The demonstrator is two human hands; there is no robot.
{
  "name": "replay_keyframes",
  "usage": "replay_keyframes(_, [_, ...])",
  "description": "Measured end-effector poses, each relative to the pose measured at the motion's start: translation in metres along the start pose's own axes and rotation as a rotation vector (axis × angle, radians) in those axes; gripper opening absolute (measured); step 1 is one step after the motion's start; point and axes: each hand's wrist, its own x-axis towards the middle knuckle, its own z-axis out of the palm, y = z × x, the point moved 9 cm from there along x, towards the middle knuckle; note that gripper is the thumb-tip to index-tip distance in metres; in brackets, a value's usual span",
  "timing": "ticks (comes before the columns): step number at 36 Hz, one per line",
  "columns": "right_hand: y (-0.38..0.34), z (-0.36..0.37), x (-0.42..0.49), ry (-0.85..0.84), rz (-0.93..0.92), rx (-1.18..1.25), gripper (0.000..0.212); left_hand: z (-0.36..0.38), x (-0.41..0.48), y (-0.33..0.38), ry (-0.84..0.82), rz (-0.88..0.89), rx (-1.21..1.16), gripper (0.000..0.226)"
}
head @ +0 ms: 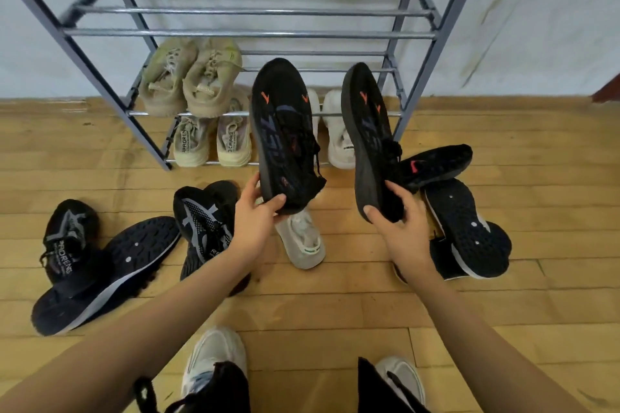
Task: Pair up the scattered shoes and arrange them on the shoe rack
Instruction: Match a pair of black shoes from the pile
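My left hand grips the heel of a black shoe with orange marks, held up toes forward in front of the shoe rack. My right hand holds the matching black shoe by its heel, beside the first. On the rack, a beige pair sits on the second-lowest shelf. A pale cream pair and a white shoe stand on the bottom shelf.
Loose black shoes lie on the wooden floor: three at the left and two at the right. A white shoe lies under my left hand. My own feet in light sneakers are at the bottom.
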Motion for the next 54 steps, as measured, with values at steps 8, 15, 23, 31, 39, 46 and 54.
replay_keyframes(8, [-0.066, 0.000, 0.065, 0.071, -0.037, -0.080, 0.058, 0.025, 0.046, 0.052, -0.039, -0.027, -0.033, 0.060])
replay_keyframes(15, [-0.112, 0.012, 0.119, 0.082, -0.095, -0.179, 0.059, 0.058, 0.094, 0.081, -0.081, -0.087, -0.050, 0.040])
replay_keyframes(23, [-0.119, 0.037, 0.159, 0.078, -0.096, -0.293, 0.061, 0.082, 0.126, 0.082, -0.138, -0.193, -0.046, 0.041])
replay_keyframes(31, [-0.113, 0.055, 0.170, 0.092, -0.103, -0.386, 0.060, 0.069, 0.139, 0.075, -0.049, -0.122, 0.042, 0.034])
replay_keyframes(39, [-0.114, 0.052, 0.172, 0.176, -0.138, -0.372, 0.058, 0.065, 0.145, 0.070, -0.028, -0.093, -0.004, 0.034])
replay_keyframes(46, [-0.093, 0.052, 0.172, 0.167, -0.135, -0.479, 0.060, 0.059, 0.159, 0.071, 0.020, -0.085, 0.025, 0.039])
replay_keyframes(54, [-0.090, 0.061, 0.165, 0.164, -0.189, -0.474, 0.060, 0.061, 0.163, 0.067, -0.027, -0.081, 0.138, 0.046])
